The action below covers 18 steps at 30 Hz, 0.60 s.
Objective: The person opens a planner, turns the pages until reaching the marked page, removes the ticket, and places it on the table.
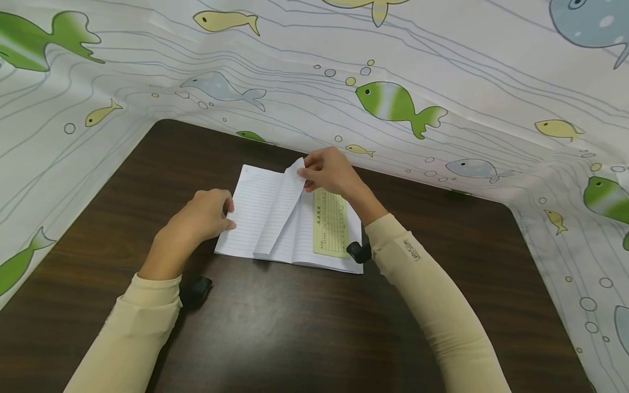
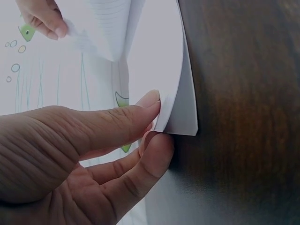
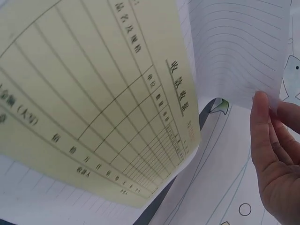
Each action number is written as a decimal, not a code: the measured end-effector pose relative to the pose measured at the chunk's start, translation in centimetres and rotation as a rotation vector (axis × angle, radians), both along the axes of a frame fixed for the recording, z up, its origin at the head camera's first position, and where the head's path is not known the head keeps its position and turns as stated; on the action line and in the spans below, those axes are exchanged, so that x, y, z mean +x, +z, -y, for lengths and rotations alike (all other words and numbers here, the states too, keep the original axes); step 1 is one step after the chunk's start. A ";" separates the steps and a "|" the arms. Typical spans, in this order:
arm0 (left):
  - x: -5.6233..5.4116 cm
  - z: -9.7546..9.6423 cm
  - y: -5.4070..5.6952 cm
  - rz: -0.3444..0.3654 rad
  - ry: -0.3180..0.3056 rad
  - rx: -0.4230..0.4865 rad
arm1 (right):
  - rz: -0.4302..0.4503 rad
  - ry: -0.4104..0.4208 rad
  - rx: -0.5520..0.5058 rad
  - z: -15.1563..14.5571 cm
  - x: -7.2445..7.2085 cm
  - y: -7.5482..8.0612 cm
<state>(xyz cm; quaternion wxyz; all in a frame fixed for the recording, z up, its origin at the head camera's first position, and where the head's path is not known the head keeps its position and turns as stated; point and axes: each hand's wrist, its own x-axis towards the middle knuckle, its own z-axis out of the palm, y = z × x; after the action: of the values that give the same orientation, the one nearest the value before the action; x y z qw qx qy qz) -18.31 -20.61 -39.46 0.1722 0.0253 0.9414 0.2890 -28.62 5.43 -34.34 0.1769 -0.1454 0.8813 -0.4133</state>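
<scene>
While left fingers [image 2: 158, 154] pinch the open notebook [image 1: 248, 210] | right fingers [image 3: 262, 129] pinch a raised page [image 1: 283, 212]

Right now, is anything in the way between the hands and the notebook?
Nothing visible. The right hand pinches the raised page near its top corner, and the left hand pinches the left edge of the notebook. The yellow paper lies on the right page, but not between either hand and what it pinches.
</scene>
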 end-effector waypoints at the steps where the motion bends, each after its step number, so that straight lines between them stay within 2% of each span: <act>1: 0.0 0.0 0.0 -0.001 -0.001 -0.002 | -0.005 0.004 0.001 0.1 0.0 0.0; 11: -0.1 0.1 0.0 -0.012 -0.014 -0.009 | -0.029 0.031 0.042 2.0 0.3 -0.4; 18: -0.1 -0.2 0.0 -0.030 -0.005 -0.027 | -0.118 0.113 0.186 3.6 0.7 -1.2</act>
<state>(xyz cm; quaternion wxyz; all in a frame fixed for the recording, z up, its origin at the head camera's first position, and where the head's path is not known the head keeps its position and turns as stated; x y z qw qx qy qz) -18.37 -20.42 -39.41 0.1594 0.0298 0.9476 0.2753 -27.92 1.80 -35.54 0.1602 -0.2017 0.9152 -0.3099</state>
